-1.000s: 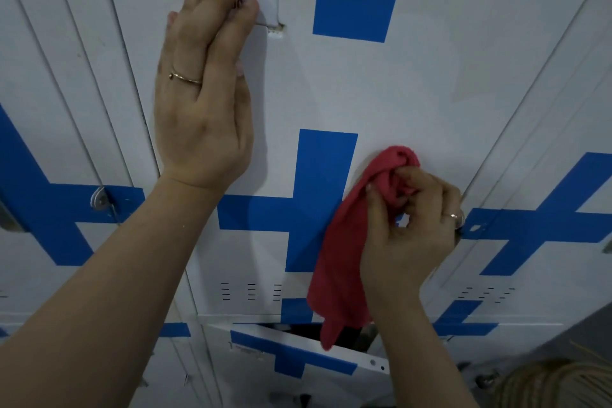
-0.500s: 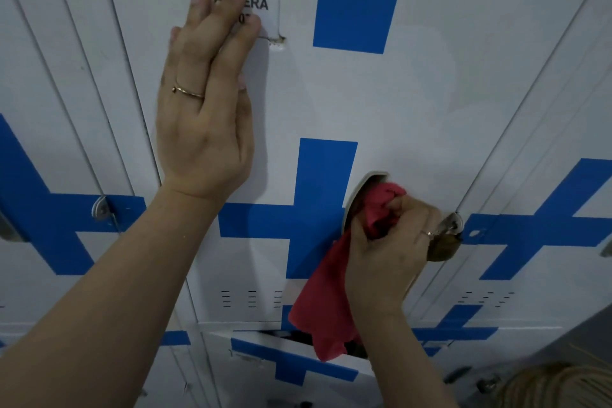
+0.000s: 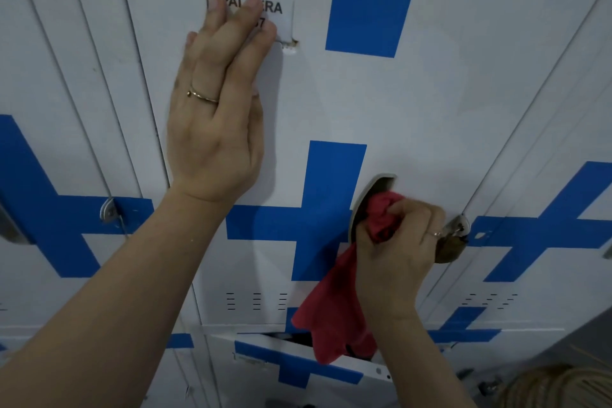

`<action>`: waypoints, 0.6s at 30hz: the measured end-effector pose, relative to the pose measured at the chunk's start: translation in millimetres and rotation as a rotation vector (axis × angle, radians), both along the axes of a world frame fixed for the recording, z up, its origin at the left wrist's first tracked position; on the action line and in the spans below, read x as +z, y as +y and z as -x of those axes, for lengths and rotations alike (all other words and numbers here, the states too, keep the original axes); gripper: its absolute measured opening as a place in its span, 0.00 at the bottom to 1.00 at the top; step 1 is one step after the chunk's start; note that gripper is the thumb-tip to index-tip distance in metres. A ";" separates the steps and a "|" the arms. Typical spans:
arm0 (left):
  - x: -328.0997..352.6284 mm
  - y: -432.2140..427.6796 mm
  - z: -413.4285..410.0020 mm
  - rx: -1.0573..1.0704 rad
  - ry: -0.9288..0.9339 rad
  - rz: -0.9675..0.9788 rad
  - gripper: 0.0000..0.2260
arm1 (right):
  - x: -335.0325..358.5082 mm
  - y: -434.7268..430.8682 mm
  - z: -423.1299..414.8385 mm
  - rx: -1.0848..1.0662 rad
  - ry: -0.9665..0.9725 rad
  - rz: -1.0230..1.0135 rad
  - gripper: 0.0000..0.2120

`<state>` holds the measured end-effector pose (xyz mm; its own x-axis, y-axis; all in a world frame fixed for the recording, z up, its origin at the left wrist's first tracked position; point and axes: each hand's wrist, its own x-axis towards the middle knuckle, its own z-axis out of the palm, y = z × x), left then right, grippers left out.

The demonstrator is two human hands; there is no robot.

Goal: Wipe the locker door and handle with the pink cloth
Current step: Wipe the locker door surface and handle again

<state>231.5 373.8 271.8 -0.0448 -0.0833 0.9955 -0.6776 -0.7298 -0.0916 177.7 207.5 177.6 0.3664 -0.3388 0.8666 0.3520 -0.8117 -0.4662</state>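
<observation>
Wiping inside recessed handle, by the look of it. Nearest: right hand (image 3: 394, 242), fingers curled tight around bunched top of soft pink-red fabric cloth (image 3: 334, 301), knuckles toward camera, thin ring on one finger. Wad pushed into oval metal-rimmed recessed pull handle (image 3: 367, 195) on white sheet-metal locker door with blue cross stripes (image 3: 430, 109); rest of cloth hanging loose below the wrist, tail dangling over gap above tilted lower locker door (image 3: 298, 364). Just right of that hand, touching or nearly so: brass-coloured padlock (image 3: 448, 247) hung from grey metal hasp (image 3: 458, 225).

Further up: left hand (image 3: 215, 116) flat on same door, fingers straight and pressed together, clamped on nothing, tips covering part of white paper name label in slot (image 3: 278, 10); text half hidden. Bracing door, likely.

Handling judgement: cloth light, limp, no stiffness, drapes and folds freely, so best gripped as a wad near fingertips to get pressure into recess; loose tail could snag on padlock or lower door edge. Door thin steel, smooth, probably flexes or swings unless held, hence flat palm. Padlock free-hanging, will knock about if bumped.

Progress guess: handle stage under way, wide door panel possibly left to do, cannot tell from surface
</observation>
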 end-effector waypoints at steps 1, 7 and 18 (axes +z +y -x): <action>0.3 0.0 0.1 0.002 0.001 -0.001 0.18 | 7.8 0.1 -2.3 -0.004 -0.032 -0.010 0.23; -0.4 -0.8 1.2 0.010 0.014 0.017 0.17 | 11.1 -2.6 -5.8 0.015 -0.041 -0.002 0.23; 0.1 -0.8 -0.8 0.016 0.018 0.025 0.19 | -46.6 -4.8 19.9 0.180 0.062 -0.341 0.15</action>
<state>232.3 373.0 271.9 -0.0259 -0.0593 0.9979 -0.6671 -0.7424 -0.0615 157.9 202.7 131.1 0.4940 -0.5291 0.6899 0.4375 -0.5345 -0.7231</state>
